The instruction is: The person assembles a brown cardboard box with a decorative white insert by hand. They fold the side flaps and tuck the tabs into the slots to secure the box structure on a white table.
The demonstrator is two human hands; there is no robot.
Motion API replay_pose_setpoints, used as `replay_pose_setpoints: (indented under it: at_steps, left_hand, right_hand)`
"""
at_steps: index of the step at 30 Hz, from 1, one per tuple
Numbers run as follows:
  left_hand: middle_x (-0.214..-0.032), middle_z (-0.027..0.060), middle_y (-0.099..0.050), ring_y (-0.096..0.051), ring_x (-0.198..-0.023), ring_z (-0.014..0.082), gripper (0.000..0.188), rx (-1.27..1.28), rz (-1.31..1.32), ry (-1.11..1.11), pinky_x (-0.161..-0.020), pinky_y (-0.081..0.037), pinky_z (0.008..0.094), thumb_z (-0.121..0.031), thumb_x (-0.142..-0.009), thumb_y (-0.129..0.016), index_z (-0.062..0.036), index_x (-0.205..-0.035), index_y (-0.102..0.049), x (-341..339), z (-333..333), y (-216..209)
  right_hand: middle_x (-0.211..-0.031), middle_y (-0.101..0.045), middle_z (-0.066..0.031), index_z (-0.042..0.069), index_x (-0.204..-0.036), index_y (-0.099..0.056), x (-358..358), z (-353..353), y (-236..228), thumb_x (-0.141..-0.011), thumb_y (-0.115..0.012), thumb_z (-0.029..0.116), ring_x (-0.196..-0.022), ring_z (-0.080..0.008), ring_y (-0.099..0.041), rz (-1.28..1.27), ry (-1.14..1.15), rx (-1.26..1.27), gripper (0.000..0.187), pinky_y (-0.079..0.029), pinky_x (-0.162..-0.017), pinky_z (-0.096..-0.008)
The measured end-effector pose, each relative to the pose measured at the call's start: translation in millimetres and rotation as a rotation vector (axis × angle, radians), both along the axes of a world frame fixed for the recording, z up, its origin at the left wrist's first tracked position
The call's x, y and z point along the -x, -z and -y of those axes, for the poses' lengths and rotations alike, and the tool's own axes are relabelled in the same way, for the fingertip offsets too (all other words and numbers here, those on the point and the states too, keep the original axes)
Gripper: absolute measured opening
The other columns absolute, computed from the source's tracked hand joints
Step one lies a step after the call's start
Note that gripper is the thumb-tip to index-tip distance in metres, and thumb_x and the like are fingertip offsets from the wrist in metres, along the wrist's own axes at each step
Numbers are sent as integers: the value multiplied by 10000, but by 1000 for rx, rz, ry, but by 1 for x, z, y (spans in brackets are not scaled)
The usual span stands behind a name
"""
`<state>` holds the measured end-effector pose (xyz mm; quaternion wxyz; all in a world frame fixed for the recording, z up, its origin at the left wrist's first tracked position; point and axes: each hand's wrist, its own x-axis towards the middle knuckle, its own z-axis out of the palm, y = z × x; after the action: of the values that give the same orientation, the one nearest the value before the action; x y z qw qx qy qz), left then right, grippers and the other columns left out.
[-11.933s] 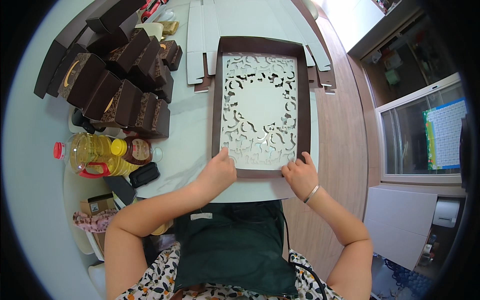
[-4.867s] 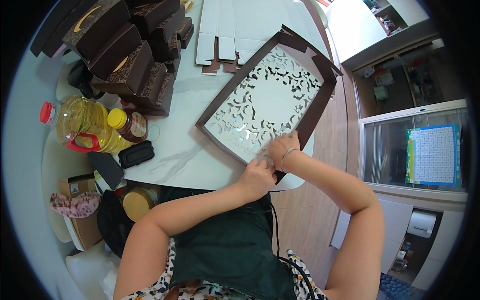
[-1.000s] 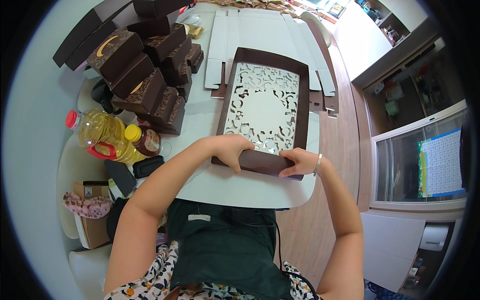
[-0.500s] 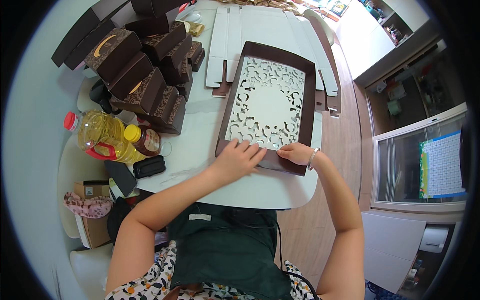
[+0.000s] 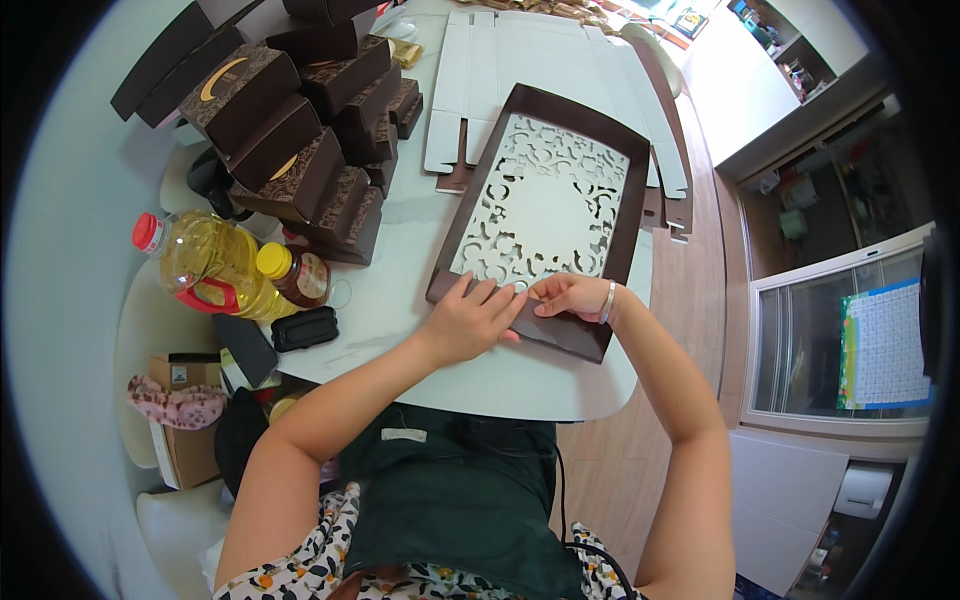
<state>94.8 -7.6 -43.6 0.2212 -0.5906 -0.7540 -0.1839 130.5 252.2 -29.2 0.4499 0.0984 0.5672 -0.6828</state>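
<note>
A dark brown cardboard box (image 5: 625,225), an open shallow tray, lies at a slant on the white table in front of me. Its inner base is white, with a curly cut-out pattern around a plain middle. My left hand (image 5: 472,320) is closed over the near wall, fingers across the rim and thumb on the outer side. Close beside it, my right hand (image 5: 572,297) pinches the same wall near its middle, with the fingers curled in. The part of the wall under the fingertips is hidden.
Flat white cardboard blanks (image 5: 530,55) lie beyond the box. At the left stand stacked brown patterned boxes (image 5: 285,175), an oil bottle (image 5: 215,262), a yellow-lidded jar (image 5: 303,278) and a black case (image 5: 305,329). The rounded table edge (image 5: 600,405) is nearest me.
My right hand has moved left along the near wall, closer to my left hand. The box has turned slightly clockwise. My left hand stays at the near wall.
</note>
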Motion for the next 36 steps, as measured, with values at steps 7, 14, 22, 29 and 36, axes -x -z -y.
replay_pose_setpoints:
  at_steps: [7, 14, 22, 29, 36]
  left_hand:
    - [-1165, 47, -630, -597, -1038, 238, 478, 81, 247, 50, -902, -507, 442, -401, -813, -699, -112, -1194, -678, 0, 3, -10]
    - [-926, -16, -686, -617, -769, 176, 313, -190, 292, 155, -667, -520, 327, -301, -761, -780, -111, -1003, -723, 3, 2, 2]
    - [-785, -39, -633, -572, -639, 127, 248, -122, 104, 211, -516, -447, 261, -324, -793, -771, -119, -899, -678, 10, 6, 11]
    - [-751, -33, -619, -568, -626, 131, 247, -81, 115, 243, -513, -443, 258, -313, -782, -778, -119, -892, -673, 11, 5, 12]
    - [-798, -12, -659, -643, -720, 157, 259, -163, 194, 249, -606, -519, 289, -235, -757, -784, -103, -960, -693, 34, 30, 2]
  right_hand:
    - [-897, -654, 25, 53, -986, -669, 5, 14, 2, -902, -606, 4, -829, -68, -590, 60, 10, -33, 116, -479, -788, -235]
    - [-898, -660, 10, 75, -959, -662, 1, 18, 25, -905, -607, 39, -813, -89, -597, 59, 26, -92, 86, -485, -777, -261]
    - [-837, -620, -78, 65, -922, -672, -47, 51, -11, -874, -701, 226, -744, -248, -624, -1187, -55, -1052, 171, -506, -685, -357]
    - [-802, -601, -68, 75, -1088, -603, -113, 73, -27, -809, -698, 153, -714, -244, -633, -1259, -172, -1339, 305, -522, -585, -354]
    - [-705, -570, -79, 92, -969, -562, -111, 48, -18, -781, -621, 20, -597, -254, -621, -1208, -201, -1225, 210, -505, -511, -367]
